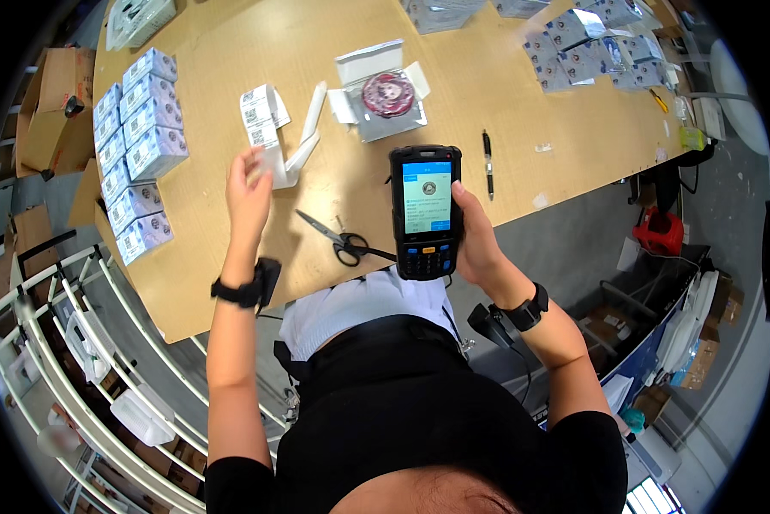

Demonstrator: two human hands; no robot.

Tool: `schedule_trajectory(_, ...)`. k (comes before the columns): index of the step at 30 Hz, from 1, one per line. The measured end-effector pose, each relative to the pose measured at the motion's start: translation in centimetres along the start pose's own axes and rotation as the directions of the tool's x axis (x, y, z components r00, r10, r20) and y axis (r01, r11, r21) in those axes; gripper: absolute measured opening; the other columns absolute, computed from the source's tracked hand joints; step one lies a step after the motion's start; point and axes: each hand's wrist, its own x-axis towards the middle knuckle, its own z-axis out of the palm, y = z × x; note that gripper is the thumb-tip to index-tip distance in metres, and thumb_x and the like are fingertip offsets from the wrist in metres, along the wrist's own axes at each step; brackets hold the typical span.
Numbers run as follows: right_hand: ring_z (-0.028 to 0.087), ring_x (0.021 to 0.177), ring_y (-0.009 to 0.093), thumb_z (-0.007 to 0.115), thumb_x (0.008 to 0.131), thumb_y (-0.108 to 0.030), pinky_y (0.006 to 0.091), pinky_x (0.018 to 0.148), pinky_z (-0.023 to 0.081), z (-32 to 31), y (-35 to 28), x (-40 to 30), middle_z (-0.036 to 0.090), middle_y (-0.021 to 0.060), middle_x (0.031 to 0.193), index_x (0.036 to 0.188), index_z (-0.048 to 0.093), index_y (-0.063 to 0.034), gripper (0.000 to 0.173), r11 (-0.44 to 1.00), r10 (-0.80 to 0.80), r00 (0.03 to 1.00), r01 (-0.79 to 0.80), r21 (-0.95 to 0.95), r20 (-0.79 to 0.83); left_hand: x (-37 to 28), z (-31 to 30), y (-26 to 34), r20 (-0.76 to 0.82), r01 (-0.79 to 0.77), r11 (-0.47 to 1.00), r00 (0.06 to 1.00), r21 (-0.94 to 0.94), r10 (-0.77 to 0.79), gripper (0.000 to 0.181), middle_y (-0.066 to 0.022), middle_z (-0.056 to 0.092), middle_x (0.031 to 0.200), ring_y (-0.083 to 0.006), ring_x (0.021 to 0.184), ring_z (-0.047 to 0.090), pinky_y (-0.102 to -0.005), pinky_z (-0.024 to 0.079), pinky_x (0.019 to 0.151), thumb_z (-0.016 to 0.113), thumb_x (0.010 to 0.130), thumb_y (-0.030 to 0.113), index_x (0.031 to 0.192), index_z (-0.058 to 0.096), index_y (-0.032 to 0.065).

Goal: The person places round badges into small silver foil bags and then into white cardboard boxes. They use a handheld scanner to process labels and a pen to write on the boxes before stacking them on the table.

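Observation:
My right hand [478, 241] grips a black handheld barcode scanner terminal [426, 212] with a lit screen and a keypad. My left hand [248, 199] is over the table, fingers apart and slightly blurred, at the lower end of a strip of printed labels [257, 115]. The strip bends into a white backing [306, 144]; whether the fingertips touch it is unclear. Black-handled scissors [343, 241] lie partly opened between my hands. Beyond them is an unfolded box [391, 132] with a round red patterned item [388, 95] on it. A pen [487, 164] rests right of the terminal.
Small patterned boxes [156, 151] bearing labels stand stacked on the table's left side. More boxes [577, 58] sit at the far right, near a yellow cutter [658, 101]. A white basket [142, 26] is at far left. White rails [102, 334] flank the table [211, 244].

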Motion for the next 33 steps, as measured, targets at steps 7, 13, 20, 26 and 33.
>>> schedule_trajectory(7, 0.062, 0.1, 0.022, 0.028, 0.094, -0.063, 0.0384, 0.088, 0.051, -16.1, -4.5, 1.0, 0.061, 0.0106, 0.115, 0.127, 0.051, -0.0061, 0.069, 0.997, 0.003, 0.972, 0.015, 0.073, -0.233, -5.6, 1.0, 1.3, 0.157, 0.351, 0.923, 0.932, -0.158, -0.328, 0.028, -0.0052, 0.058, 0.112, -0.0141, 0.097, 0.06, -0.0259, 0.049, 0.083, 0.051, 0.09, 0.001, 0.117, 0.053, 0.003)
schedule_trajectory(13, 0.06, 0.104, 0.025, 0.028, 0.099, -0.052, 0.0419, 0.091, 0.048, -36.7, -10.5, 2.8, 0.06, 0.0083, 0.119, 0.125, 0.053, -0.0103, 0.055, 0.965, -0.251, 0.736, 0.241, -0.103, -0.629, -3.9, 4.2, 2.9, 0.084, 0.33, 0.922, 0.944, -0.201, -0.32, 0.035, -0.0056, 0.055, 0.114, -0.0122, 0.084, 0.059, -0.0255, 0.05, 0.074, 0.054, 0.089, 0.004, 0.124, 0.048, 0.0045)
schedule_trajectory(20, 0.064, 0.091, 0.021, 0.037, 0.099, -0.035, 0.034, 0.079, 0.052, -44.2, -15.2, 5.5, 0.065, 0.0101, 0.105, 0.115, 0.058, 0.0006, 0.044, 0.85, -0.49, 0.534, 0.119, -0.513, -0.689, 1.5, 11.3, 6.9, 0.092, 0.586, 0.757, 0.804, -0.289, -0.587, 0.076, -0.0124, 0.044, 0.124, -0.0157, 0.086, 0.058, -0.0283, 0.051, 0.073, 0.069, 0.085, 0.018, 0.142, 0.019, 0.0077)
schedule_trajectory(26, 0.064, 0.082, 0.022, 0.061, 0.086, -0.017, 0.0308, 0.072, 0.049, -34.3, -14.1, 8.6, 0.064, 0.0152, 0.095, 0.11, 0.055, 0.0028, 0.032, 0.191, -0.892, 0.418, 0.0, -0.982, -0.173, 2.2, 13.5, 4.9, 0.097, 0.532, 0.641, 0.805, -0.553, -0.585, 0.082, -0.0161, 0.034, 0.125, -0.0215, 0.104, 0.053, -0.0307, 0.053, 0.082, 0.068, 0.079, -0.004, 0.141, 0.015, 0.0067)
schedule_trajectory(33, 0.057, 0.094, 0.021, 0.072, 0.081, -0.036, 0.0354, 0.068, 0.047, -5.6, -6.7, 15.3, 0.046, 0.016, 0.118, 0.131, 0.025, -0.0041, 0.077, 0.922, 0.102, 0.939, -0.213, -0.322, -0.327, 1.1, 14.1, 4.4, 0.142, 0.549, 0.679, 0.817, -0.487, -0.558, 0.084, -0.0154, 0.044, 0.121, -0.0173, 0.093, 0.055, -0.0266, 0.05, 0.072, 0.07, 0.077, -0.004, 0.141, 0.016, 0.0059)
